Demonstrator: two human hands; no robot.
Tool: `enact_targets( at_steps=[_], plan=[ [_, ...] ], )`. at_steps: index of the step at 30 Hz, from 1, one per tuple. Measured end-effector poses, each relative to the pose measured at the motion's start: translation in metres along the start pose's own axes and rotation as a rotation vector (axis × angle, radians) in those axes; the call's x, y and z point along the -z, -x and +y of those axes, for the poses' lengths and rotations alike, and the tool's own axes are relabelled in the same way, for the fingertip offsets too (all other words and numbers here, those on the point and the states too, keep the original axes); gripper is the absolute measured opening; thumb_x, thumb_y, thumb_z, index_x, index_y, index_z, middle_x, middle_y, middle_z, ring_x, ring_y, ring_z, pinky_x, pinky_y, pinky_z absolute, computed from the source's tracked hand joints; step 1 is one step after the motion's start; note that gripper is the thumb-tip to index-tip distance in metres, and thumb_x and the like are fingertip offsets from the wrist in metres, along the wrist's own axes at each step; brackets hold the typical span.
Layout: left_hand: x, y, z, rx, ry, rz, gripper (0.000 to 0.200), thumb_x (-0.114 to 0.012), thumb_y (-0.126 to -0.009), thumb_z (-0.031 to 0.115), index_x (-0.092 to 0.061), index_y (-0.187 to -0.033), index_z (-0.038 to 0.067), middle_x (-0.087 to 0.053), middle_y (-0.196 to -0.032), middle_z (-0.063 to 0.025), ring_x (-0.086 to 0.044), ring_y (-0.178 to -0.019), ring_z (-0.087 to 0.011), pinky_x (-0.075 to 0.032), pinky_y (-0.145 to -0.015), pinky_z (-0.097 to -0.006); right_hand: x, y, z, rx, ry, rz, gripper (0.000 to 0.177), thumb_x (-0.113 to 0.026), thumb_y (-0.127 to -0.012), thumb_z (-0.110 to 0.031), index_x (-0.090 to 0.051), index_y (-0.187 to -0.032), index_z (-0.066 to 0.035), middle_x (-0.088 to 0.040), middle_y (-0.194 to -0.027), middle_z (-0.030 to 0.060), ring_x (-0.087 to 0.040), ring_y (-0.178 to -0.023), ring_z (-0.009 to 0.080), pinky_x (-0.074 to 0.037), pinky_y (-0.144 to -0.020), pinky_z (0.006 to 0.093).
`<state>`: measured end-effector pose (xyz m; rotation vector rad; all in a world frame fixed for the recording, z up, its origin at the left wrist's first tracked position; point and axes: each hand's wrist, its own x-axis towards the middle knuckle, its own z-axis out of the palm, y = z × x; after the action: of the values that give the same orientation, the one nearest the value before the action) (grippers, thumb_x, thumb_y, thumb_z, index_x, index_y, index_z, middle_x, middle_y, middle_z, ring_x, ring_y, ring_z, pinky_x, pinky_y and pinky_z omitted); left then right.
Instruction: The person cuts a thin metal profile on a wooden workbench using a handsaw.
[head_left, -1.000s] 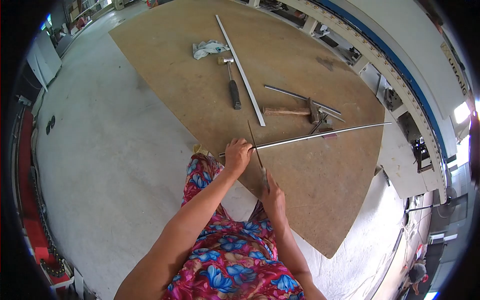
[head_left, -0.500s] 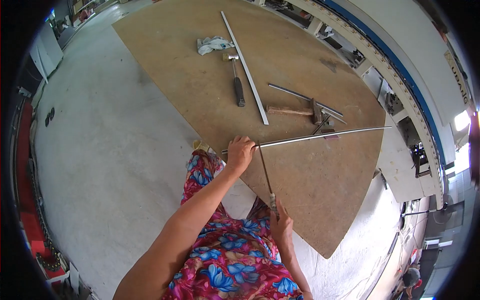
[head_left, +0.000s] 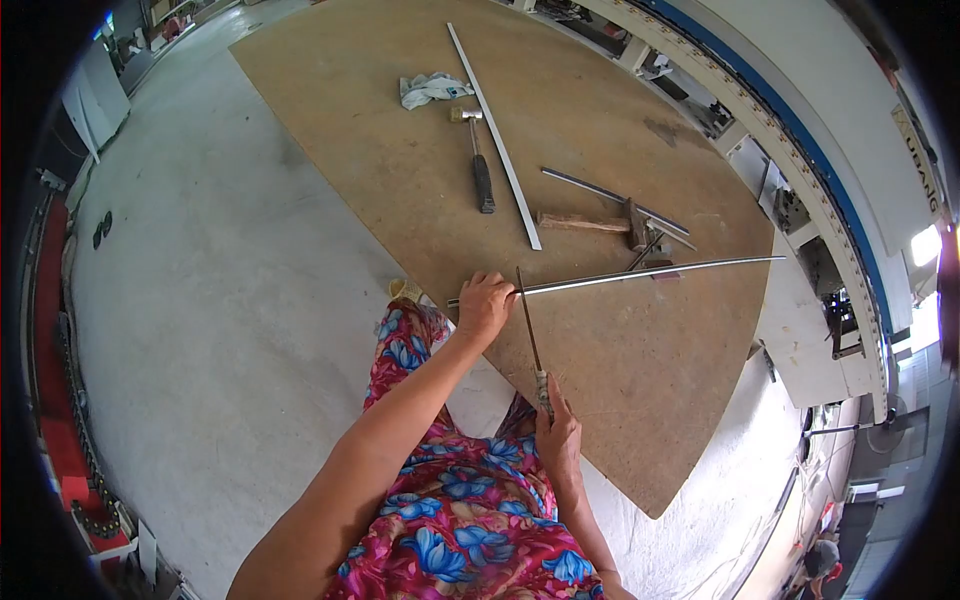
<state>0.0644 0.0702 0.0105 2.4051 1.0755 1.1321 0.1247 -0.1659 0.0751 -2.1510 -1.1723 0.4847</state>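
My left hand (head_left: pixel 487 305) is closed around a long, thin metal strip (head_left: pixel 640 273) near its left end, pressing it against the brown board (head_left: pixel 620 370). In my closed right hand (head_left: pixel 559 435) is the taped handle of a thin, dark file (head_left: pixel 531 335). The file lies across the strip just right of my left fingers, its tip past the strip's far side. A wooden-handled hammer (head_left: pixel 585 222) lies beyond the strip, beside a shorter metal strip (head_left: pixel 610 198).
A black-handled mallet (head_left: pixel 480 175), a long flat bar (head_left: pixel 495 140) and a crumpled plastic bag (head_left: pixel 432 90) lie farther up the board. A large white-and-blue machine (head_left: pixel 800 130) stands along the right. Pale concrete floor (head_left: pixel 220 300) is at left.
My right hand has pushed forward, away from my body, so the file's tip now reaches farther past the strip. My left hand still grips the strip in about the same place.
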Motion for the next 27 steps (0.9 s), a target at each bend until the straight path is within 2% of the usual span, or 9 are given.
enact_targets(
  at_steps=[13, 16, 19, 24, 27],
  plan=[
    [0.000, 0.000, 0.000, 0.002, 0.001, 0.004, 0.011, -0.076, -0.074, 0.014, -0.068, -0.080, 0.009, -0.061, -0.085, -0.0045, -0.058, -0.086, -0.0282, -0.047, -0.074, -0.0416, 0.004, 0.005, -0.002, -0.004, -0.033, -0.024, 0.051, -0.058, -0.088, -0.006, -0.050, -0.138, -0.011, -0.063, -0.092, 0.0237, -0.066, -0.083, 0.0377, -0.051, -0.074, 0.0435],
    [0.000, 0.001, 0.001, 0.010, 0.001, 0.000, 0.011, -0.075, -0.074, 0.014, -0.068, -0.081, 0.009, -0.060, -0.084, -0.0044, -0.058, -0.086, -0.0278, -0.046, -0.074, -0.0419, 0.004, 0.006, 0.002, 0.065, 0.021, -0.003, 0.051, -0.058, -0.088, -0.005, -0.050, -0.138, -0.010, -0.062, -0.091, 0.0237, -0.066, -0.082, 0.0374, -0.051, -0.073, 0.0434],
    [0.000, 0.001, 0.000, 0.020, -0.012, -0.028, 0.011, -0.075, -0.075, 0.015, -0.069, -0.081, 0.009, -0.060, -0.084, -0.0042, -0.058, -0.087, -0.0275, -0.046, -0.074, -0.0423, 0.006, 0.000, -0.002, 0.029, 0.000, -0.026, 0.049, -0.055, -0.089, -0.006, -0.050, -0.138, -0.008, -0.062, -0.093, 0.0265, -0.065, -0.082, 0.0402, -0.051, -0.072, 0.0454],
    [0.002, 0.002, 0.003, 0.022, -0.008, -0.023, 0.009, -0.074, -0.076, 0.016, -0.069, -0.081, 0.010, -0.060, -0.085, -0.0040, -0.058, -0.088, -0.0273, -0.045, -0.075, -0.0424, -0.017, -0.057, 0.000, 0.138, 0.058, 0.028, 0.047, -0.054, -0.089, -0.009, -0.050, -0.136, -0.008, -0.064, -0.095, 0.0298, -0.064, -0.087, 0.0450, -0.050, -0.072, 0.0491],
    [0.000, 0.001, 0.000, 0.019, 0.002, -0.007, 0.008, -0.073, -0.075, 0.015, -0.069, -0.081, 0.010, -0.060, -0.086, -0.0038, -0.058, -0.089, -0.0276, -0.045, -0.075, -0.0431, -0.030, -0.102, -0.021, 0.160, 0.079, 0.034, 0.048, -0.055, -0.088, -0.011, -0.050, -0.136, -0.008, -0.064, -0.094, 0.0294, -0.063, -0.088, 0.0454, -0.050, -0.072, 0.0493]
  ],
)
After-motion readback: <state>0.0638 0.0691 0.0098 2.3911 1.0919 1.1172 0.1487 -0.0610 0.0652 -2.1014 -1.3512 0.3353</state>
